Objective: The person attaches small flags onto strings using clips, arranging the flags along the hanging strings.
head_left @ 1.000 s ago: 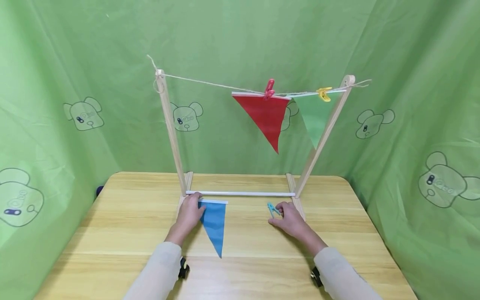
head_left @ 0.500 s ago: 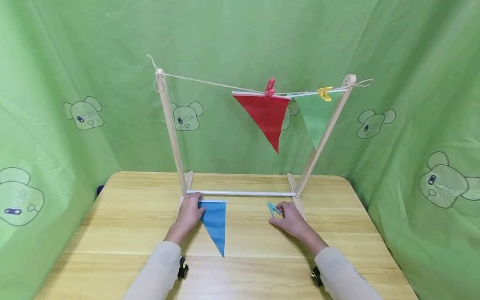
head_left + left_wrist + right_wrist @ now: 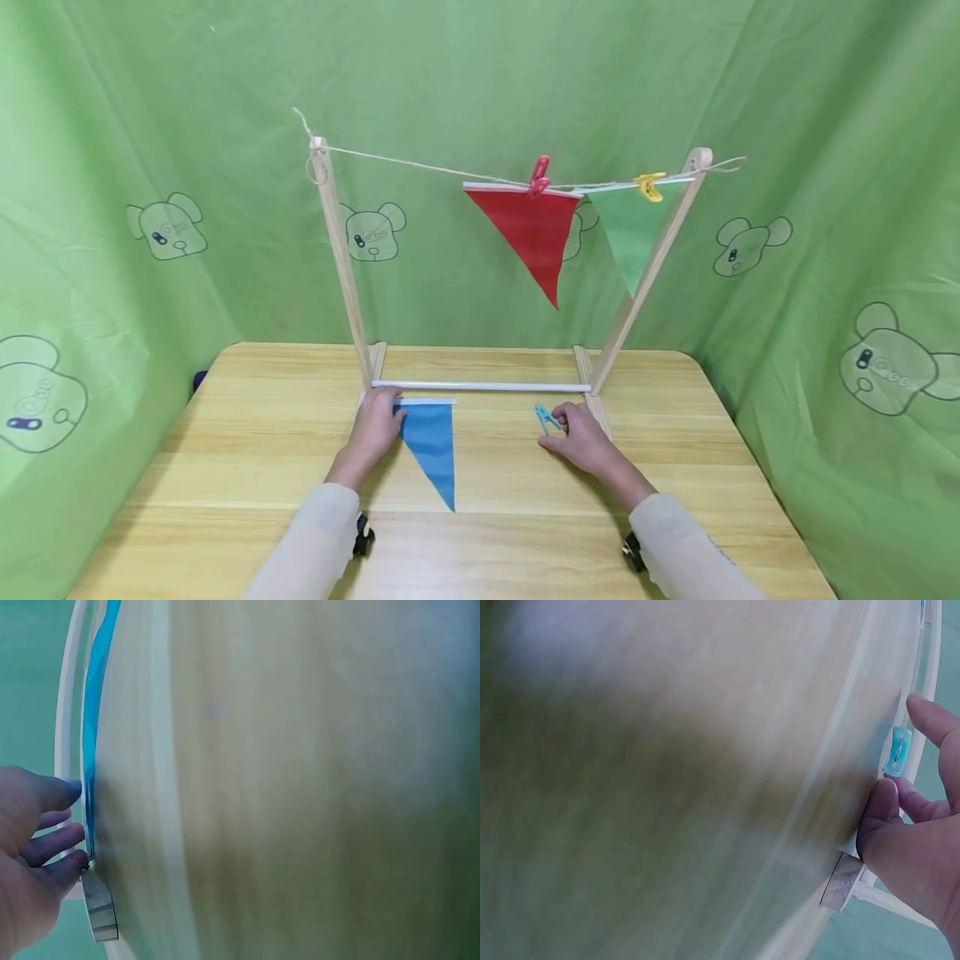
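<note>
In the head view, my left hand [image 3: 377,427] is at the left end of a blue triangular flag [image 3: 432,446], which has a white top strip. The thumb lies over the blue cloth and the fingers are behind the strip; the corner is hidden. The left wrist view shows the flag [image 3: 93,697] nearly edge-on. My right hand [image 3: 580,435] has its thumb and index finger around a light-blue clothespin [image 3: 543,417], low at the tabletop. From the right wrist, this clothespin [image 3: 898,751] appears between the fingers.
A wooden frame [image 3: 342,250] carries a string [image 3: 405,162]. From it hang a red flag [image 3: 528,229] under a red clothespin [image 3: 538,177] and a green flag [image 3: 632,229] under a yellow clothespin [image 3: 648,187]. A white rod [image 3: 480,387] joins the posts low down. Green curtains surround the table [image 3: 495,542].
The blue flag's lower tip has swung a little to the right, and my left hand has shifted slightly left. My right hand and its clothespin have stayed almost still.
</note>
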Tool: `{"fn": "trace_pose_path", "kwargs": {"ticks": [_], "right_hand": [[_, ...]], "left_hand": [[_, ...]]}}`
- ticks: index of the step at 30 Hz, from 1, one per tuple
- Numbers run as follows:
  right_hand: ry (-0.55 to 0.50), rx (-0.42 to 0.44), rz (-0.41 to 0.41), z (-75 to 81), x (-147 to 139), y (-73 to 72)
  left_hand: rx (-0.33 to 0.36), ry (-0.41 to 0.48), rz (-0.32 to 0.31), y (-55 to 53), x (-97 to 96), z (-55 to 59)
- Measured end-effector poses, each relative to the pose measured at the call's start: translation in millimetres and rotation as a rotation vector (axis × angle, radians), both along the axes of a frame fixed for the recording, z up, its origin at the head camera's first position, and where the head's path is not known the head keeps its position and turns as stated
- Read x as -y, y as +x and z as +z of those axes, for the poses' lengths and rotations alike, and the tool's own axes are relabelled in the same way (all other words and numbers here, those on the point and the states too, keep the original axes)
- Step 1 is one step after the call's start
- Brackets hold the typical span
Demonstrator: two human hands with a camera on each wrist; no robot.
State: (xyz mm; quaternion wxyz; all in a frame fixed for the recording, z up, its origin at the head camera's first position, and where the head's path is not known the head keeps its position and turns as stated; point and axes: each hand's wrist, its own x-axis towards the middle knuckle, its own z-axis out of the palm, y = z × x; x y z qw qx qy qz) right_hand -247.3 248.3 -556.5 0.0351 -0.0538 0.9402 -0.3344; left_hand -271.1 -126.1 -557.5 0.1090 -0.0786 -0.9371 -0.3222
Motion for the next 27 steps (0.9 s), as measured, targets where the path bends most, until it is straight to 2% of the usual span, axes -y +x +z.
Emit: {"fn": "trace_pose_path", "kwargs": {"ticks": [3,7,13,16,27], "right_hand": [[0.001,-0.01,0.005,-1.0,0,0.3],[0.007,-0.021,0.001,-2.5,1,0.3],[0.026,-0.026,-0.016,-3.0,3,0.6],[0.04,-0.036,-0.013,-2.8,4,1.5],[0.055,-0.039,-0.014,-1.0,4,1.3]], "left_hand": [[-0.007,-0.041,-0.002,-0.3,-0.5,-1.7],[0.006,-0.052,0.004,-0.8,-0.7,-1.8],[0.057,-0.055,0.004,-4.5,-0.1,-0.4],[0.082,-0.057,-0.003,-6.3,0.3,1.3],[0.099,-0.096,-0.046,-10.7,4.2,4.4]]}}
